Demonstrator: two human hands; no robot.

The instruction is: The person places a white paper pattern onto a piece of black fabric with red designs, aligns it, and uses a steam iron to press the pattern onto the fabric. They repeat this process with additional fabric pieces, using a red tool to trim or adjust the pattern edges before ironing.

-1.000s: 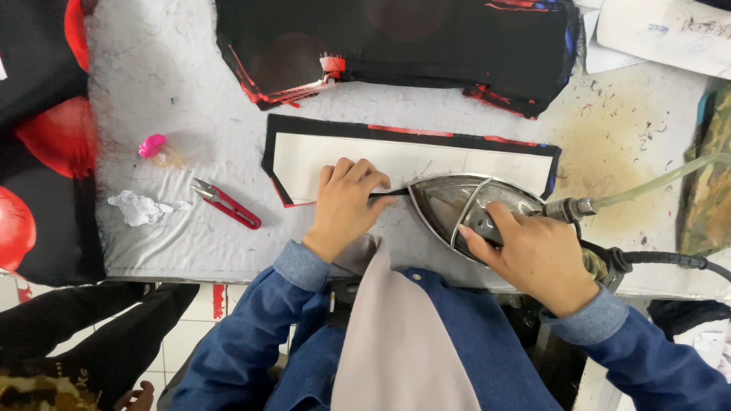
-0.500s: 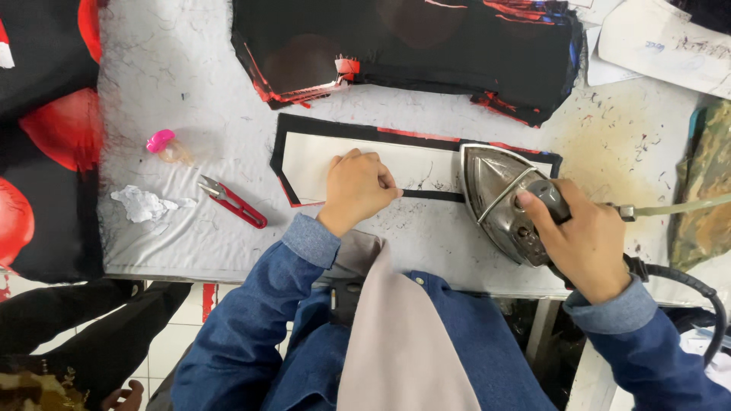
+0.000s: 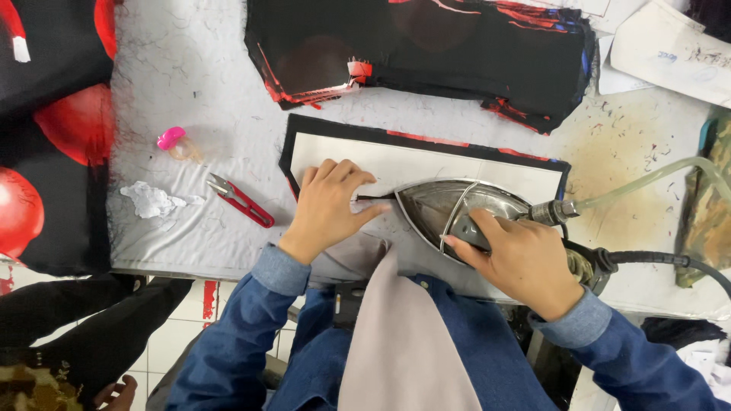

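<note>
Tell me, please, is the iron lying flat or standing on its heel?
Flat: the iron lies soleplate-down on the white piece, right hand gripping its handle.

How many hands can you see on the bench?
2: the left hand presses flat on the white panel; the right hand grips the iron beside it. None seem hidden.

Garment workshop: padded pressing table (image 3: 190, 68), steam iron (image 3: 464, 209), stacked fabric (image 3: 426, 46).

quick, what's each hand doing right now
Left hand: open, fingers pressed flat on the white panel.
Right hand: closed around the handle of the iron.
</note>
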